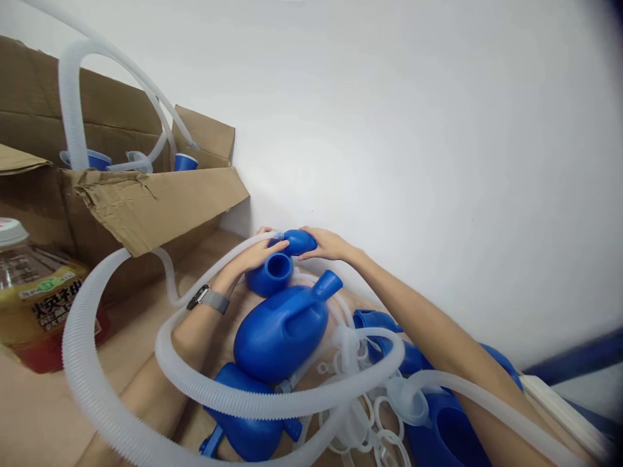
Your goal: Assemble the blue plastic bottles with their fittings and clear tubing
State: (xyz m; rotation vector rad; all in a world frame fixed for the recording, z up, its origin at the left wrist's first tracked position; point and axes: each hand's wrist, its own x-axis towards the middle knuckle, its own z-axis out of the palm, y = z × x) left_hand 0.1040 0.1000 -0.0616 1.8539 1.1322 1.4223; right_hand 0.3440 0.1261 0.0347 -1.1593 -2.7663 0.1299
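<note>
My left hand (257, 251), with a watch on its wrist, is closed on the hose end of a blue urinal bottle (300, 242) near the wall. A pale ribbed hose (238, 248) meets that end at a clear fitting. My right hand (327, 244) grips the other end of the same bottle. Just in front stands another blue bottle (279, 266), its round mouth facing me. Nearer still lies a large blue bottle (280, 334) with a moulded handle and an angled neck. Parts of the fingers are hidden behind the held bottle.
A cardboard box (170, 207) with hoses and blue bottles stands at left, beside a drink bottle (43, 298). Long hoses (287, 401) loop across the front. Clear lids and rings (384, 421) and more blue bottles (445, 428) lie at right. A white wall (413, 130) rises behind.
</note>
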